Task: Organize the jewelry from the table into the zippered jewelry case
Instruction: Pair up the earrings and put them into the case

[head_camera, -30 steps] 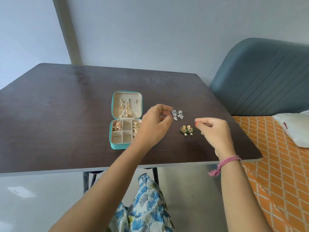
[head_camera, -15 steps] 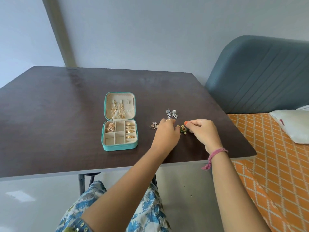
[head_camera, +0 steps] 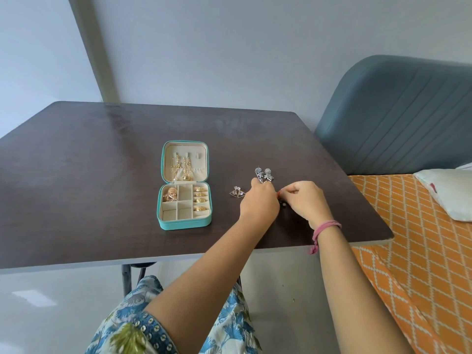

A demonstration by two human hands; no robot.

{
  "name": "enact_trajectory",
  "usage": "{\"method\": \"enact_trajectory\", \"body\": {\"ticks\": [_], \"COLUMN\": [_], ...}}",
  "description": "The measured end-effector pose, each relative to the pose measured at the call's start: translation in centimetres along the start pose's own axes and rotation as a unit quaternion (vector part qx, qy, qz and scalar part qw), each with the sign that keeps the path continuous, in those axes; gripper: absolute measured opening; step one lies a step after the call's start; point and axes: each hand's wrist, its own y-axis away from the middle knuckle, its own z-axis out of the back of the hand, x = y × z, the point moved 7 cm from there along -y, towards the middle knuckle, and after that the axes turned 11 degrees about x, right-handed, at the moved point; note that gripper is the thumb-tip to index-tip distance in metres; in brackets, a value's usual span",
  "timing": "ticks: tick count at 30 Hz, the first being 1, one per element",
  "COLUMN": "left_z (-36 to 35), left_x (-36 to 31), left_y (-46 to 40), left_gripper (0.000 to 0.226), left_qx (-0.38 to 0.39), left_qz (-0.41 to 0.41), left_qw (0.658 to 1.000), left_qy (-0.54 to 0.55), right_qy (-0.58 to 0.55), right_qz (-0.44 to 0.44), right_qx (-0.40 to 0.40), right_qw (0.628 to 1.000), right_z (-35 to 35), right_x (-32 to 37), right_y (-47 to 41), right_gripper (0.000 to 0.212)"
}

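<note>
The teal zippered jewelry case (head_camera: pixel 184 224) lies open on the dark table (head_camera: pixel 89 175). Gold drop earrings hang in its lid, and gold rings and a bangle sit in its compartments. A small fan-shaped earring (head_camera: pixel 237 192) lies to the right of the case. A pair of silver flower earrings (head_camera: pixel 264 174) lies just beyond my left hand (head_camera: pixel 259 203), whose curled fingertips reach their near edge. My right hand (head_camera: pixel 305 200) pinches at the green and gold earrings (head_camera: pixel 283 203), which are mostly hidden between my two hands.
A grey-blue headboard (head_camera: pixel 398 118) and a bed with an orange patterned sheet (head_camera: pixel 413 238) and a pale pillow (head_camera: pixel 449 192) stand right of the table. The table's near edge (head_camera: pixel 153 259) runs just above my lap.
My left hand has set the fan-shaped earring down beside the case and moved right. Both hands have closed in over the green and gold earrings. The view has shifted slightly.
</note>
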Motion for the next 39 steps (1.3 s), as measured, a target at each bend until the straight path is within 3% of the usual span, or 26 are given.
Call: {"method": "enact_trajectory", "body": {"ticks": [7,13,23,39], "left_z": [0.1,0.8,5.6,13.5], "left_x": [0.2,0.4,2.9,14.9], "left_y": [0.2,1.9,6.6,10.2], "left_gripper": [0.025,0.017,0.017,0.014], "left_qx": [-0.009,-0.034,-0.041,-0.129], "left_qz": [-0.026,-0.075,-0.14,-0.005], "left_qw": [0.997,0.979,0.931,0.889], "left_qy": [0.068,0.185,0.336,0.439], "right_qy": [0.0,-0.108,-0.22,-0.338], "right_qz": [0.006,0.027,0.149,0.143], "right_qx": [0.006,-0.029,-0.004,0.104], "right_qw": [1.0,0.993,0.964,0.924], "right_z": [-0.5,0.3,-0.2,-5.8], "right_x": [-0.4,-0.3,5.5,11.3], "right_y": [0.1,1.2,3.9,4.7], "right_gripper": [0.015,0.015,0.017,0.015]}}
